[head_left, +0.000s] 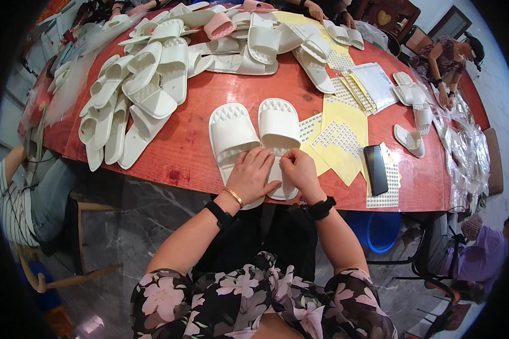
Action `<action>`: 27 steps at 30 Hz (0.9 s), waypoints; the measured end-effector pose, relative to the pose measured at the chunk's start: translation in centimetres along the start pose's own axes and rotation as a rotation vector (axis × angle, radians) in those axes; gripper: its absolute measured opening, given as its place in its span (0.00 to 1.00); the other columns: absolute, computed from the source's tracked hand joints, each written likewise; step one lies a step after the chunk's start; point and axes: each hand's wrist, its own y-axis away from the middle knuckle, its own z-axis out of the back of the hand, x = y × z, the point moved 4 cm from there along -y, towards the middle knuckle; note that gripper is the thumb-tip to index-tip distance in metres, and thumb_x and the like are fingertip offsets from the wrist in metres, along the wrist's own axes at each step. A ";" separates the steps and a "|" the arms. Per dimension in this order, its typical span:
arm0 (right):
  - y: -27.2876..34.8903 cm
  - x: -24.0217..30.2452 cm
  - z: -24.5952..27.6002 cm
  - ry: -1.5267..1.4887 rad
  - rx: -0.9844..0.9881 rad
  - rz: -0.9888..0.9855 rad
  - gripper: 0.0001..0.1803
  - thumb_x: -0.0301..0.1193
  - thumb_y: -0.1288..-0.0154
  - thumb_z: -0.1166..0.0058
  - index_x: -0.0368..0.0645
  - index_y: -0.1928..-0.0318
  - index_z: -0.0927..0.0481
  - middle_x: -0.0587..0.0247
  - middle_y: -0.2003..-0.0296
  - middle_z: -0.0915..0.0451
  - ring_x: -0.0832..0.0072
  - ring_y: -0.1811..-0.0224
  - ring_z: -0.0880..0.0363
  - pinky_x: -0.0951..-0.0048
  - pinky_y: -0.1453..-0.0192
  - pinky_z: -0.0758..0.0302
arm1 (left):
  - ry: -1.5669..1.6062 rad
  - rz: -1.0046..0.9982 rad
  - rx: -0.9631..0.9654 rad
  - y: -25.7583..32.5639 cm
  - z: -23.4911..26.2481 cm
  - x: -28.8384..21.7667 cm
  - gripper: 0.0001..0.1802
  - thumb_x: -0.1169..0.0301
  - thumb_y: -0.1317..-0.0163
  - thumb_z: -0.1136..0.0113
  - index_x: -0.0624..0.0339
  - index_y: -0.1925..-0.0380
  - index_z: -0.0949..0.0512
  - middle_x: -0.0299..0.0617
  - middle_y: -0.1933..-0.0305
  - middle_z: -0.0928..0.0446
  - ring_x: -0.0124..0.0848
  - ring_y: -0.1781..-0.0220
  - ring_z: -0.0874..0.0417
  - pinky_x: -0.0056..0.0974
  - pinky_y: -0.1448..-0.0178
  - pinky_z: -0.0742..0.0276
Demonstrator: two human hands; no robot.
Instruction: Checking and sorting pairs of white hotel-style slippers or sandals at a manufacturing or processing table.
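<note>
Two white slippers stand side by side at the table's near edge, toes pointing away from me. Fingers stretched out, my left hand [250,176] rests across the left slipper [232,135], its fingertips near the strap and its thumb reaching onto the right slipper [279,133]. My right hand [300,171] is closed in a pinch over the right slipper's insole, just below the strap. Whatever lies between those fingertips is hidden. To the right, yellow sheets of small printed stickers [340,146] overlap on the table.
White slippers [152,73] pile up at the left and back of the red table [192,101], with a pink slipper [219,26] among them. A black phone [375,170] lies on sticker sheets. Other people work around the table. A blue bucket [379,231] stands below.
</note>
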 end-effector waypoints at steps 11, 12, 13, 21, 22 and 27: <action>0.1 0.5 -0.5 0.163 -0.096 0.058 0.08 0.31 0.43 0.41 0.39 0.67 0.20 0.52 0.74 0.19 0.54 0.70 0.18 0.58 0.64 0.22 | -0.009 0.001 -0.005 0.1 0.1 0.1 0.35 0.49 0.47 0.34 0.62 0.45 0.24 0.44 0.37 0.30 0.41 0.32 0.34 0.47 0.32 0.40; 0.0 0.3 -0.3 0.164 -0.095 0.058 0.08 0.31 0.43 0.41 0.39 0.67 0.20 0.52 0.74 0.19 0.54 0.70 0.18 0.58 0.64 0.22 | -0.009 0.002 -0.005 0.0 0.1 0.0 0.35 0.49 0.47 0.34 0.62 0.45 0.24 0.44 0.37 0.30 0.41 0.32 0.34 0.47 0.32 0.40; -0.2 -0.1 -0.1 0.135 -0.118 0.024 0.09 0.31 0.43 0.40 0.39 0.65 0.21 0.52 0.74 0.19 0.54 0.70 0.18 0.59 0.64 0.23 | -0.003 0.004 0.000 0.0 0.0 0.0 0.35 0.49 0.47 0.34 0.62 0.45 0.24 0.44 0.37 0.30 0.40 0.32 0.34 0.47 0.32 0.40; -0.5 -0.1 -0.2 0.170 -0.127 0.004 0.11 0.33 0.42 0.40 0.39 0.63 0.21 0.53 0.74 0.20 0.55 0.71 0.19 0.59 0.65 0.24 | -0.009 0.004 -0.002 -0.1 0.1 0.0 0.36 0.50 0.48 0.33 0.63 0.45 0.24 0.44 0.37 0.29 0.40 0.33 0.34 0.47 0.32 0.39; -0.6 -0.4 -0.3 0.152 -0.140 -0.006 0.11 0.33 0.41 0.40 0.39 0.64 0.21 0.53 0.75 0.20 0.55 0.71 0.19 0.59 0.65 0.24 | -0.009 0.005 -0.005 -0.1 0.1 0.0 0.35 0.50 0.48 0.33 0.63 0.45 0.24 0.44 0.37 0.29 0.40 0.33 0.34 0.46 0.32 0.39; -0.3 0.0 -0.1 0.129 -0.153 -0.013 0.09 0.32 0.40 0.41 0.38 0.65 0.21 0.53 0.75 0.20 0.55 0.71 0.19 0.59 0.65 0.23 | -0.015 0.004 -0.005 0.0 0.0 0.0 0.35 0.49 0.48 0.33 0.63 0.46 0.23 0.44 0.37 0.29 0.41 0.33 0.34 0.46 0.32 0.39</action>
